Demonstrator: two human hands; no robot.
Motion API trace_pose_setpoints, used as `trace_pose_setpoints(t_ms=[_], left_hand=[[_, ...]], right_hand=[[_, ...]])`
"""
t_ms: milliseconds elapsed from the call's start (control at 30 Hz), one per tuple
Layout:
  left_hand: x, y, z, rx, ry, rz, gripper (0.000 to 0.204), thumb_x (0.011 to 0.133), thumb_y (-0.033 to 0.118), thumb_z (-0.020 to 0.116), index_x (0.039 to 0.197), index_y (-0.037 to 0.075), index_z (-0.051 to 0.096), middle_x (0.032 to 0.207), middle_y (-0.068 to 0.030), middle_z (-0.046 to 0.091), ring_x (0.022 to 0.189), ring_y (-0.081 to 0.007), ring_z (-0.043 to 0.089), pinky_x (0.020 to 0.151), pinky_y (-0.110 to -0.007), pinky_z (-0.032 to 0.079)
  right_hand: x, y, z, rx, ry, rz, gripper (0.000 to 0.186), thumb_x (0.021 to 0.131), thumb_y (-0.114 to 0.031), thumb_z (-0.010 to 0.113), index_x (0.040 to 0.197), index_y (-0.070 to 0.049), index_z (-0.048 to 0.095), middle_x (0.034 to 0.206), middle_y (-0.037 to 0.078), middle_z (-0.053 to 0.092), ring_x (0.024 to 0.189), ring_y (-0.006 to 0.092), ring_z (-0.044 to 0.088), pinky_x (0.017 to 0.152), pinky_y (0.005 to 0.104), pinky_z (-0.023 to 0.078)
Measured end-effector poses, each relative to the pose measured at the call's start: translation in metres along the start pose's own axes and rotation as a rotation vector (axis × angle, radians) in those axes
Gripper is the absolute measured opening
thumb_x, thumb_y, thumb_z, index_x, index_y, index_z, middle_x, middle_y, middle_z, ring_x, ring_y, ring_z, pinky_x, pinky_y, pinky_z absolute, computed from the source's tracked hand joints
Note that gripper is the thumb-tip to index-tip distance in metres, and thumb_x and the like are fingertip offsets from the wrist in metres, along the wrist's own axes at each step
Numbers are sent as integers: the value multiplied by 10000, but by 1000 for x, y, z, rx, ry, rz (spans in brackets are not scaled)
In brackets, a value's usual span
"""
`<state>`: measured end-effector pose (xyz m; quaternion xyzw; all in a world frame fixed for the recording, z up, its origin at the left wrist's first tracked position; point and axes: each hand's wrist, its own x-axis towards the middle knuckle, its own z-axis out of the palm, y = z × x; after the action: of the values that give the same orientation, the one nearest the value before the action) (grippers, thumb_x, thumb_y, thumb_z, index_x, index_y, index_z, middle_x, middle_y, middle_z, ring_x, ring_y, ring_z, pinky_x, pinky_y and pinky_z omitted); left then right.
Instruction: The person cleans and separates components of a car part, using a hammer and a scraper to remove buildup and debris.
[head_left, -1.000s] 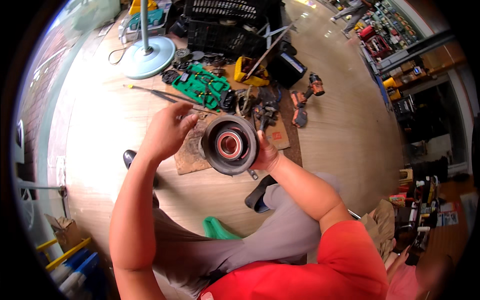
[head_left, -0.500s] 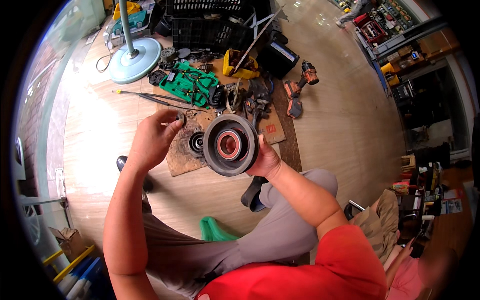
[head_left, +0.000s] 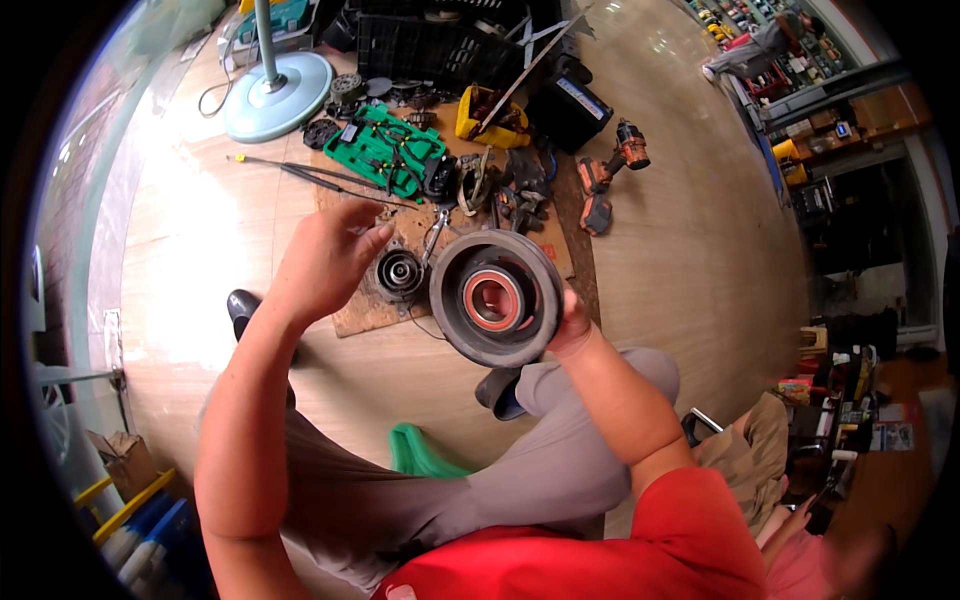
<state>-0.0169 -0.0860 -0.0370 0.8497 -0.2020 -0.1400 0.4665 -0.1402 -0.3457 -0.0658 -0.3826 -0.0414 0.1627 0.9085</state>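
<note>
My right hand (head_left: 572, 322) grips the outer rim of a dark grooved pulley (head_left: 445, 272) from its right side, holding it up in the air. In its middle sits a bearing with a reddish-orange seal ring (head_left: 491, 300). To the left, my left hand (head_left: 335, 255) is raised with thumb and fingers curled toward each other; what is between the fingertips, if anything, I cannot make out. Below and beside its fingers, a round metal compressor part (head_left: 399, 272) with a ringed hub lies on the cardboard (head_left: 352, 318). A pair of pliers-like metal tool (head_left: 436, 230) lies beside it.
Beyond are a green tool case (head_left: 385, 150), a yellow container (head_left: 490, 118), a black battery (head_left: 570, 112) and a black crate (head_left: 430, 55). An orange-and-black cordless impact wrench (head_left: 628, 148) stands at right. A stand base (head_left: 280, 98) is at left; a green stool (head_left: 418, 455) is near my legs.
The pulley and my right hand have moved right and slightly nearer. My left hand has shifted a little right; the small dark ring seen at its fingertips before no longer shows clearly.
</note>
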Motion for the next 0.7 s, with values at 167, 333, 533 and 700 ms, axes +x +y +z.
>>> trace_pose_setpoints(t_ms=[167,333,533,700], left_hand=[[-1,1,5,5,20,38,347,925,200,644,1170,-41,603,1044,-185,685,917,-274,681,803,-354,528],[-2,4,2,0,34,34,334,913,199,647,1154,-31,615,1039,-215,680,926,-309,677,818,-372,526],[-5,4,2,32,65,36,302,919,175,643,1138,-31,619,1004,-196,689,901,-272,682,803,-356,526],[-16,21,6,-125,3,42,253,937,165,625,1062,-55,642,902,-147,698,824,-196,660,764,-320,523]], right_hand=[[-9,-6,5,-85,1,-22,1114,660,-568,822,1424,63,314,1349,161,516,1190,227,562,1009,377,470],[-8,7,-9,39,-33,7,1059,724,-592,758,1463,5,292,1426,159,452,1278,263,490,1076,424,405],[-2,14,-13,112,-15,33,995,746,-575,740,1462,-30,315,1439,150,440,1304,283,462,1110,464,367],[7,14,-2,48,77,17,956,711,-461,825,1413,1,370,1336,111,531,1211,222,539,1039,389,452]])
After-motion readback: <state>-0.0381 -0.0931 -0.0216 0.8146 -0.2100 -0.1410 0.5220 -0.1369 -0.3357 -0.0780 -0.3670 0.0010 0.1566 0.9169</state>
